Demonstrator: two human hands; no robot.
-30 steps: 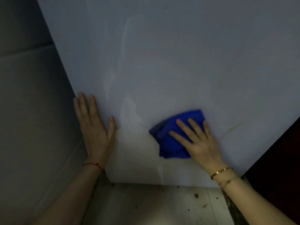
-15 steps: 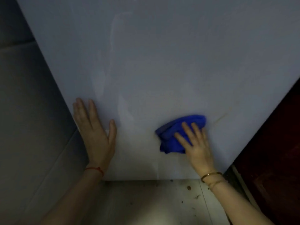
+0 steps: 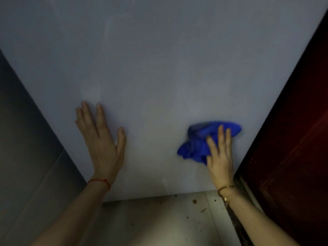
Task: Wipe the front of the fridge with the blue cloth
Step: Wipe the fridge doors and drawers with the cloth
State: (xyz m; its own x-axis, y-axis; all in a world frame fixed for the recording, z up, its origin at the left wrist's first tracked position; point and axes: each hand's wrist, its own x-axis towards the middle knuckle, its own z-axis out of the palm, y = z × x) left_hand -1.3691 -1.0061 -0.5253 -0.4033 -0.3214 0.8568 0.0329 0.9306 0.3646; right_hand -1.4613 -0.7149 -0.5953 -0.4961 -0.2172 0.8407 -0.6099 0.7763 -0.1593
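The pale grey-white fridge front (image 3: 159, 77) fills most of the view. Low on its right side, near the right edge, my right hand (image 3: 220, 157) presses a crumpled blue cloth (image 3: 200, 142) flat against the door, fingers spread over it. The cloth looks motion-blurred. My left hand (image 3: 101, 139) rests flat and empty on the lower left part of the door, fingers apart, a red string around the wrist. Gold bracelets circle my right wrist.
A grey tiled wall (image 3: 26, 148) runs along the left of the fridge. Dark red-brown furniture (image 3: 292, 148) stands close against its right side. Below the door lies a pale tiled floor (image 3: 159, 222) speckled with crumbs and dirt.
My right hand has slid the blue cloth to the right, toward the fridge's right edge. The view has swung so both hands sit further right. My left hand stays planted on the door.
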